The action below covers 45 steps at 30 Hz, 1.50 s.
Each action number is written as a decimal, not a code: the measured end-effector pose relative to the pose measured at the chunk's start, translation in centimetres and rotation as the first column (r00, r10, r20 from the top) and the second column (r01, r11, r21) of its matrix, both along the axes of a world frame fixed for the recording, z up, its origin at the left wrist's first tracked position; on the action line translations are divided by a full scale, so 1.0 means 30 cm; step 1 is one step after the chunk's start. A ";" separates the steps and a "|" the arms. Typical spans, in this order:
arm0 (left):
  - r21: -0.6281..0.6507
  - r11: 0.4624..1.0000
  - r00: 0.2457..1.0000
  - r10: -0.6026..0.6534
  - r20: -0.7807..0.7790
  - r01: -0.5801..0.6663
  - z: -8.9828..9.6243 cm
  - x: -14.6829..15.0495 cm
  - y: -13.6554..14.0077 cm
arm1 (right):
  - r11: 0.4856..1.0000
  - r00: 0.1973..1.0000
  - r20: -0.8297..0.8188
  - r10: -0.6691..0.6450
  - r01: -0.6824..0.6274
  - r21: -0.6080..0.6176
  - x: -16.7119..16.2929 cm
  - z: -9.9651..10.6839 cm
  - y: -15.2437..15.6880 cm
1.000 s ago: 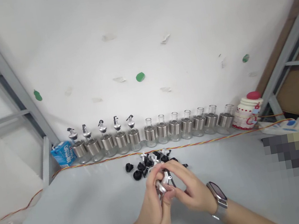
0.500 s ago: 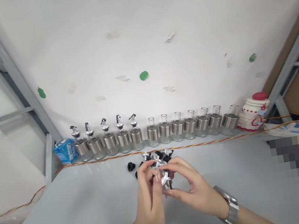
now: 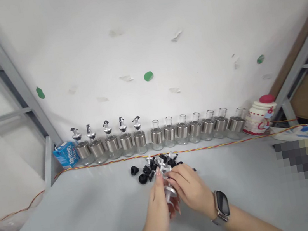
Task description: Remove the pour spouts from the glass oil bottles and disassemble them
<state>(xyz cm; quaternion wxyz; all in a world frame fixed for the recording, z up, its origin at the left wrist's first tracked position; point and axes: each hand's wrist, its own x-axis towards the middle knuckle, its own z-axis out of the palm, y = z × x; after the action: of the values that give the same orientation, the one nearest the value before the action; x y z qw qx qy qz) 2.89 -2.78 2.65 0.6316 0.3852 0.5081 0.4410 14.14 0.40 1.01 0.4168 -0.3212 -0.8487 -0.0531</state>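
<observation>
A silver pourer spout (image 3: 170, 192) with a round flange is held between my two hands, above the near side of a parts pile. My left hand (image 3: 159, 207) is closed around it, thumb raised along its side. The fingers of my right hand (image 3: 192, 188) are bent and pressed on its upper end; what lies under those fingertips is hidden. Just beyond the hands lie loose silver spout pieces (image 3: 162, 164) mixed with black stoppers (image 3: 143, 179) and small black parts.
Along the wall stand several glass bottles with steel sleeves and pourers (image 3: 111, 143), then several open-necked bottles (image 3: 183, 131). A blue carton (image 3: 66, 155) is at the left end, a white-and-red jar (image 3: 259, 115) at the right. A twisted red-yellow wire (image 3: 220, 145) crosses the grey table (image 3: 79, 218).
The spout has been turned so its flange shows, and sits slightly lower. My right hand has rolled over, its fingers now curled in closer; the watch face shows.
</observation>
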 end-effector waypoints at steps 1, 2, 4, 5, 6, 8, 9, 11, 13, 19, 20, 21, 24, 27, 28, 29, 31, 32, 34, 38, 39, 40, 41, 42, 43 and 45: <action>0.004 1.000 1.000 0.006 0.007 -0.006 -0.003 0.001 -0.003 | 0.999 0.999 0.033 -0.016 0.015 0.029 -0.002 0.003 0.001; 0.011 1.000 1.000 0.016 0.008 -0.016 -0.007 0.002 -0.007 | 0.999 0.998 0.054 -0.029 0.027 0.039 -0.003 0.006 0.002; 0.066 0.997 0.999 0.047 -0.012 -0.046 -0.018 0.005 -0.017 | 0.999 0.998 0.052 -0.045 0.045 -0.006 -0.004 0.014 -0.002; 0.107 0.993 0.998 0.057 -0.025 -0.054 -0.023 0.006 -0.021 | 0.997 0.998 0.039 -0.038 0.041 -0.063 -0.003 0.018 -0.004; 0.143 0.988 0.998 0.059 -0.036 -0.053 -0.028 0.007 -0.025 | 0.990 0.999 0.025 -0.020 0.024 -0.136 -0.003 0.021 -0.007; 0.200 0.979 0.997 0.044 -0.065 -0.031 -0.039 0.007 -0.026 | 0.955 0.999 -0.001 0.032 -0.031 -0.293 -0.002 0.024 -0.010; 0.224 0.975 0.997 0.032 -0.076 -0.014 -0.044 0.007 -0.023 | 0.929 0.998 -0.015 0.055 -0.057 -0.365 -0.002 0.024 -0.011; 0.254 0.967 0.996 0.008 -0.086 0.014 -0.056 0.005 -0.016 | 0.877 0.997 -0.042 0.068 -0.080 -0.474 0.001 0.020 -0.010; 0.269 0.961 0.994 -0.030 -0.106 0.057 -0.064 -0.002 -0.007 | 0.849 0.997 -0.057 0.059 -0.080 -0.523 0.007 0.016 -0.005; 0.249 0.843 0.869 -0.410 -0.276 0.477 0.002 -0.079 0.021 | 0.919 0.996 0.081 0.038 -0.003 -0.395 0.048 0.023 0.018; 0.236 0.805 0.830 -0.476 -0.291 0.545 0.019 -0.093 0.026 | 0.943 0.992 0.122 0.032 0.010 -0.333 0.053 0.027 0.021; 0.251 0.786 0.814 -0.479 -0.329 0.564 0.031 -0.104 0.030 | 0.964 0.986 0.165 0.032 0.013 -0.264 0.055 0.031 0.021; 0.215 0.776 0.790 -0.509 -0.341 0.593 0.027 -0.108 0.039 | 0.997 0.960 0.277 0.032 -0.009 -0.083 0.050 0.038 0.017; 0.155 0.819 0.803 -0.473 -0.362 0.553 -0.028 -0.082 0.039 | 0.999 0.941 0.337 0.018 -0.032 0.036 0.042 0.040 0.010; 0.141 0.832 0.804 -0.453 -0.385 0.537 -0.046 -0.072 0.037 | 0.997 0.936 0.351 0.018 -0.045 0.068 0.041 0.040 0.010; 0.140 0.848 0.815 -0.426 -0.393 0.511 -0.060 -0.064 0.033 | 0.994 0.932 0.363 0.019 -0.057 0.096 0.041 0.038 0.010; 0.229 0.873 0.851 -0.308 -0.426 0.431 -0.071 -0.053 0.024 | 0.987 0.921 0.389 0.024 -0.083 0.136 0.045 0.031 0.015; 0.281 0.874 0.861 -0.248 -0.445 0.397 -0.070 -0.049 0.019 | 0.985 0.915 0.402 0.026 -0.093 0.147 0.047 0.025 0.019; 0.354 0.863 0.859 -0.160 -0.487 0.361 -0.062 -0.045 0.012 | 0.981 0.909 0.415 0.032 -0.109 0.163 0.048 0.013 0.028; 0.335 0.863 0.828 -0.154 -0.540 0.379 -0.058 -0.048 0.009 | 0.975 0.930 0.360 0.079 -0.147 0.166 0.042 -0.003 0.027; 0.342 0.856 0.811 -0.140 -0.568 0.388 -0.060 -0.051 0.012 | 0.981 0.954 0.287 0.088 -0.133 0.139 0.041 0.000 0.022; 0.358 0.847 0.789 -0.111 -0.605 0.393 -0.063 -0.054 0.015 | 0.991 0.980 0.179 0.085 -0.101 0.084 0.041 0.006 0.014; 0.375 0.837 0.761 -0.072 -0.645 0.397 -0.065 -0.056 0.020 | 0.998 0.997 0.041 0.059 -0.060 0.003 0.041 0.014 0.006; 0.392 0.829 0.731 -0.031 -0.681 0.400 -0.066 -0.058 0.025 | 0.995 0.995 -0.104 0.006 -0.016 -0.095 0.042 0.024 -0.001; 0.405 0.826 0.707 0.011 -0.707 0.393 -0.066 -0.058 0.031 | 0.980 0.971 -0.229 -0.062 0.016 -0.196 0.044 0.034 -0.005; 0.430 0.826 0.695 0.067 -0.716 0.364 -0.063 -0.053 0.044 | 0.932 0.922 -0.350 -0.167 0.032 -0.360 0.048 0.048 0.000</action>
<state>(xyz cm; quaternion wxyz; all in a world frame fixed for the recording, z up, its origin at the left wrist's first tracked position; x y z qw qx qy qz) 1.31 -1.46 0.75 0.2884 0.7271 0.5288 0.3295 15.59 0.41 2.45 0.5045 -0.4372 -0.7315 0.1387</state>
